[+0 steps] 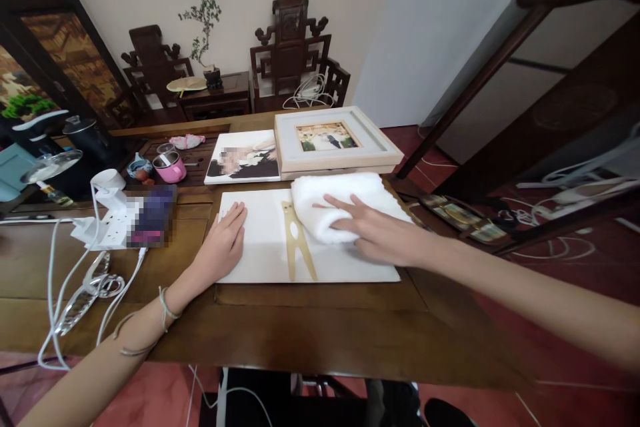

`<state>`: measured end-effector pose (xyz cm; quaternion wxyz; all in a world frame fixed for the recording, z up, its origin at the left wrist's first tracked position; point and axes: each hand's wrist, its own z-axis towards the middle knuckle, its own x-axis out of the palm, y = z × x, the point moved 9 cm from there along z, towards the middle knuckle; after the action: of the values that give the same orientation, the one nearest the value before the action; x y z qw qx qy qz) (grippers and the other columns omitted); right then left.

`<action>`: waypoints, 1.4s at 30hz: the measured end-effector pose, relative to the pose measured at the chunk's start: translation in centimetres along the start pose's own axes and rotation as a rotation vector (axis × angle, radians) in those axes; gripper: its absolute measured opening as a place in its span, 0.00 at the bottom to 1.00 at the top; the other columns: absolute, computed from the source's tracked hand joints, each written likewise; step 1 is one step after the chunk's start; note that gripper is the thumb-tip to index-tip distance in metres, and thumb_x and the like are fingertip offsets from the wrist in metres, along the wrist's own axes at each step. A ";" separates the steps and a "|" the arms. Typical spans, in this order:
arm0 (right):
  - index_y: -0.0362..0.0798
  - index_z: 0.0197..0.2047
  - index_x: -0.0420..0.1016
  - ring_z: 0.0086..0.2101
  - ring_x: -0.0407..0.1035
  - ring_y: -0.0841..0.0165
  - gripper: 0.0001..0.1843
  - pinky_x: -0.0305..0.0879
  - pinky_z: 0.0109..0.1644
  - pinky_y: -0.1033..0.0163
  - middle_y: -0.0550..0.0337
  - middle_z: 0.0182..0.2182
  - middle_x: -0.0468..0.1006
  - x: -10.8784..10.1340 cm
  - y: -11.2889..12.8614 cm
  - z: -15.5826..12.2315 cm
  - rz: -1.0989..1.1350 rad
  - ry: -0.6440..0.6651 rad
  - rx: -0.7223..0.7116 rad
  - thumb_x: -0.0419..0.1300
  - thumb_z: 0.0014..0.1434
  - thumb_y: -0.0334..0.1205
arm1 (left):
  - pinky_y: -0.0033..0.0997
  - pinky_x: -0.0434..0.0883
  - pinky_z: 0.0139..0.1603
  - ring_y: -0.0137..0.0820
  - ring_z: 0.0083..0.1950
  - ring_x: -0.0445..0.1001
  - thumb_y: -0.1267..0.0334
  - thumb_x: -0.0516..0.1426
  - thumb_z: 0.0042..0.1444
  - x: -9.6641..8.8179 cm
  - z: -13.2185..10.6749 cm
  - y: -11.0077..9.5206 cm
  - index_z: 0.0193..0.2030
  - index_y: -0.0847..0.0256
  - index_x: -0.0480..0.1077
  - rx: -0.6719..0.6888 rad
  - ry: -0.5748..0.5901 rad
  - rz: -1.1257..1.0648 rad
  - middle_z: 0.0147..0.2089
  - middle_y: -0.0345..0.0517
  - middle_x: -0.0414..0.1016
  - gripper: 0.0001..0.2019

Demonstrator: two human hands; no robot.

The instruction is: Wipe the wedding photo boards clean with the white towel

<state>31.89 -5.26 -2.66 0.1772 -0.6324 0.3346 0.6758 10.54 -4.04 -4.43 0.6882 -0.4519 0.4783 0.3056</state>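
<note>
A white rectangular board (260,260) lies flat on the wooden table, with a gold A-shaped piece (296,243) on its middle. My left hand (227,243) rests flat on the board's left edge, holding nothing. My right hand (367,230) presses a folded white towel (345,190) on the right half of the board. Some of its fingers stretch over the towel while others curl at the fold. Part of the board's right side is hidden beneath the towel and hand.
Behind the board lie a photo canvas (250,170) and a framed photo (330,137). To the left are a white power strip (113,223) with cables, a silver hair claw (93,290), a pink cup (170,167) and a dark kettle (85,140). The table (300,327) has its front edge near me.
</note>
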 end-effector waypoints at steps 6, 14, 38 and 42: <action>0.38 0.47 0.74 0.66 0.35 0.48 0.30 0.42 0.63 0.30 0.38 0.66 0.52 0.5 1.0 0.0 -0.076 -0.048 -0.013 0.48 0.41 0.18 | 0.52 0.50 0.68 0.39 0.72 0.47 0.68 0.41 0.64 -0.1 0.1 -0.2 0.66 0.66 0.55 0.001 -0.021 0.015 0.70 0.56 0.52 0.24; 0.46 0.38 0.77 0.66 0.35 0.48 0.26 0.44 0.63 0.31 0.49 0.68 0.47 1.7 7.3 -7.2 -0.088 -0.071 -0.111 0.49 0.40 0.19 | 0.52 0.51 0.68 0.39 0.72 0.48 0.69 0.41 0.64 -0.2 0.2 -0.9 0.65 0.67 0.56 0.000 -0.026 0.044 0.70 0.56 0.53 0.23; 0.43 0.37 0.78 0.65 0.32 0.41 0.19 0.38 0.61 0.27 0.42 0.68 0.45 2.8 10.6 -5.0 -0.043 0.011 -0.058 0.54 0.43 0.23 | 0.53 0.50 0.68 0.39 0.72 0.47 0.68 0.41 0.64 0.3 1.0 -1.5 0.66 0.67 0.56 0.023 0.008 -0.013 0.70 0.56 0.53 0.24; 0.45 0.44 0.78 0.66 0.35 0.46 0.26 0.42 0.63 0.30 0.46 0.67 0.50 1.8 8.7 -3.3 -0.054 -0.003 -0.019 0.50 0.44 0.20 | 0.53 0.50 0.69 0.39 0.72 0.47 0.67 0.41 0.64 0.3 1.0 -1.7 0.66 0.66 0.56 0.025 -0.003 -0.019 0.70 0.56 0.52 0.23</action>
<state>28.31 -14.04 -2.37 0.1900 -0.6419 0.3107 0.6748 12.54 -3.84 -4.04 0.6972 -0.4474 0.4768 0.2940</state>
